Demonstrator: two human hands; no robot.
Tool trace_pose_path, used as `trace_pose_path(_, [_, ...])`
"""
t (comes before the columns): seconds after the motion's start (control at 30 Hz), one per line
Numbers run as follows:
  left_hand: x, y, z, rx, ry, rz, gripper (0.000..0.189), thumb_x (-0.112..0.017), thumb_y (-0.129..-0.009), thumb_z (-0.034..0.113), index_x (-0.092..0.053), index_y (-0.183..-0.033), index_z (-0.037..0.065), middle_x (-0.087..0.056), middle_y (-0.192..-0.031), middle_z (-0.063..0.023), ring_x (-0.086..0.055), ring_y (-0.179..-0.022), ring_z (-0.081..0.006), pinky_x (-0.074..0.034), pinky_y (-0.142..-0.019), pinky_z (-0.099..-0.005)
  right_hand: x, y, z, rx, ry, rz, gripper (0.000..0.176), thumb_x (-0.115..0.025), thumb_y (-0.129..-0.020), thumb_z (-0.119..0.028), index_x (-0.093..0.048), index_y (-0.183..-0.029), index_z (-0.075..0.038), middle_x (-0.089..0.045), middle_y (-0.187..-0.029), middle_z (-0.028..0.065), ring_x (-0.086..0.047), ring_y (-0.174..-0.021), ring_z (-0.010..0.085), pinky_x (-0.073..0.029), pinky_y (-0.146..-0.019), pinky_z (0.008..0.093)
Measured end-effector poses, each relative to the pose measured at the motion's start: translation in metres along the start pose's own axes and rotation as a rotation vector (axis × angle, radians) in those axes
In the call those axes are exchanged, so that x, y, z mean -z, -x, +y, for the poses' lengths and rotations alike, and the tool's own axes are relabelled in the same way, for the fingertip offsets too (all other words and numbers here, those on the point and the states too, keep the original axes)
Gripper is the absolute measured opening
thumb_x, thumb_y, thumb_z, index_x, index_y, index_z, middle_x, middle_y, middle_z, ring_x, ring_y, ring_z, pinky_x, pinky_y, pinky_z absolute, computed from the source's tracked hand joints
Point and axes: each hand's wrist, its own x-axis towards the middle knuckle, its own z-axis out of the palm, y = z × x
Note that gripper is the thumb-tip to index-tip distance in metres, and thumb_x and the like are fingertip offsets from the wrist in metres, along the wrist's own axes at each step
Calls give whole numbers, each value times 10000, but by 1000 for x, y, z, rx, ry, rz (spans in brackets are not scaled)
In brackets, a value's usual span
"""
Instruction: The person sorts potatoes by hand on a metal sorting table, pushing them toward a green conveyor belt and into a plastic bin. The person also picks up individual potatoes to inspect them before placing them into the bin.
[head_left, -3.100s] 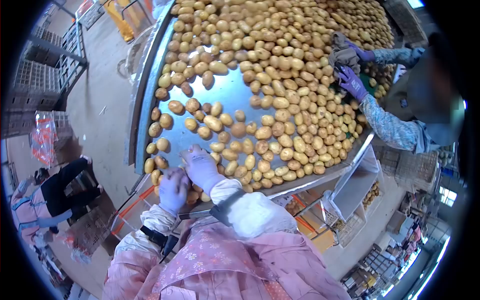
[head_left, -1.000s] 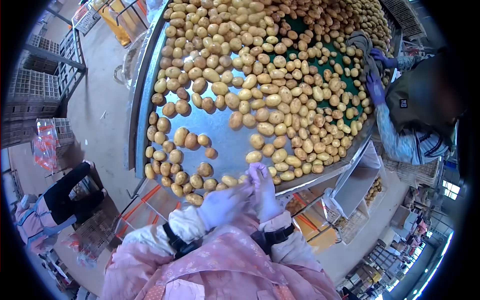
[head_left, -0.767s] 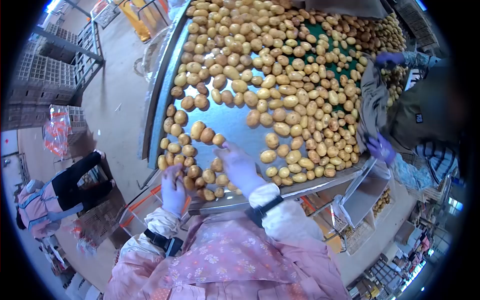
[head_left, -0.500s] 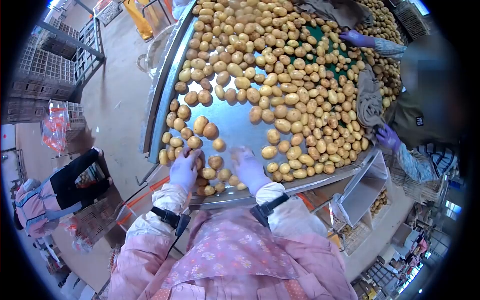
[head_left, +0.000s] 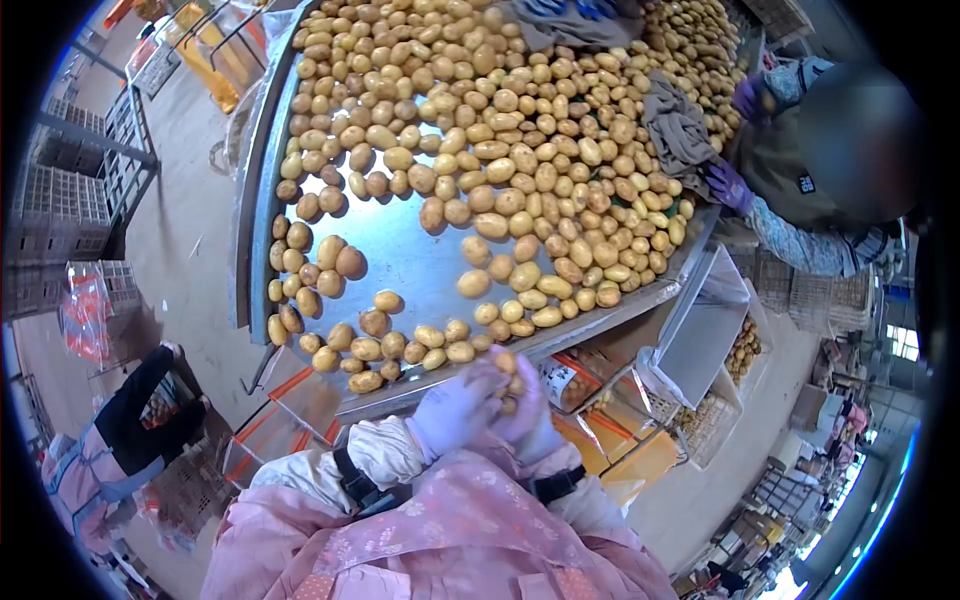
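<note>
My left hand (head_left: 450,408), in a pale purple glove, is brought against my right hand (head_left: 532,410) at the near edge of the metal table (head_left: 385,235). Between them are a few small potatoes (head_left: 507,372), with the fingers of both hands closed about them. How many each hand holds is hidden. A loose row of potatoes (head_left: 408,350) lies on the metal just beyond my hands. Across the table's far side and right side spreads a thick layer of yellow-brown potatoes (head_left: 500,140).
At the right a co-worker (head_left: 785,165) in purple gloves stands by a grey cloth (head_left: 675,125). Below the near edge hang orange-trimmed bags (head_left: 290,400) and a metal chute (head_left: 690,325). Stacked crates (head_left: 70,205) stand at the left, with another person (head_left: 105,440) lower down.
Both hands have left the metal surface and come together near my body, with potatoes between them. My view has shifted to the right. The co-worker's upper hand has drawn back from the potatoes.
</note>
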Motion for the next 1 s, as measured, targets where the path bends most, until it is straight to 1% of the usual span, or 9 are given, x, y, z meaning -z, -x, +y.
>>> trace_pose_path(0.1, [4,-15,20,-7,78,-173,481,-675,-947,167,-578,-1413,97,-598,-1381,-200,-639,-1189,-405,-540,-1006,-468,51,40,-46,-45,-284,-333,409,-581,-1055,-470,-583,-1314,-153,-649,-1158,33,-650,-986,153,-506,-589,232])
trace_pose_path(0.27, [14,-28,-58,-41,-291,-130,437,-647,-948,163,-626,-1384,136,-608,-1386,-151,-677,-1119,-353,-572,-948,-435,154,125,-123,389,740,530,517,-647,-1030,-414,-563,-1440,-111,-672,-1186,92,-655,-1084,260,-546,-661,319])
trace_pose_path(0.37, [28,-31,-84,19,-346,-132,410,-660,-952,182,-645,-1361,152,-579,-1430,-137,-665,-1168,-349,-573,-957,-438,143,124,-153,815,2142,1151,606,-696,-1002,-350,-530,-1494,-36,-658,-1290,190,-622,-1211,382,-553,-924,462])
trace_pose_path(0.43, [30,-32,-71,151,-412,-196,401,-670,-952,191,-654,-1353,169,-554,-1466,-130,-655,-1196,-349,-573,-962,-444,81,82,-180,954,1621,907,622,-694,-996,-319,-514,-1496,5,-593,-1419,260,-576,-1294,447,-431,-1131,531])
trace_pose_path(0.53, [26,-31,-77,144,-457,-184,431,-685,-934,181,-649,-1363,196,-533,-1489,-126,-664,-1170,-361,-574,-951,-455,-7,-39,-186,1258,1805,621,631,-666,-1014,-391,-525,-1500,-14,-495,-1544,272,-439,-1466,422,-345,-1228,474])
trace_pose_path(0.67, [43,-5,-76,225,-451,-167,492,-660,-938,188,-597,-1425,221,-496,-1548,-125,-692,-1102,-370,-583,-924,-476,-79,-170,-67,992,2331,795,697,-545,-980,-574,-505,-1547,-171,-363,-1662,194,-243,-1546,502,-182,-1151,793])
trace_pose_path(0.8, [98,60,-100,167,-437,-80,457,-678,-900,151,-659,-1349,240,-558,-1517,-116,-713,-1050,-359,-601,-883,-456,-60,-147,10,1057,2671,-399,483,-627,-930,-496,-655,-1337,-238,-469,-1591,80,-415,-1476,341,-260,-1140,785])
trace_pose_path(0.87, [130,82,-99,239,-363,37,409,-669,-896,124,-691,-1294,213,-631,-1437,-118,-720,-1049,-344,-603,-889,-437,-62,-123,-27,933,2444,-605,529,-662,-917,-494,-635,-1371,-223,-465,-1597,67,-421,-1470,339,-293,-1146,743])
trace_pose_path(1.0, [175,75,-129,348,-326,496,377,-665,-919,68,-689,-1287,147,-698,-1246,-159,-702,-1094,-368,-582,-926,-431,-111,-194,-179,1267,2541,51,634,-607,-960,-469,-528,-1526,-195,-392,-1640,157,-300,-1532,427,-154,-1228,674])
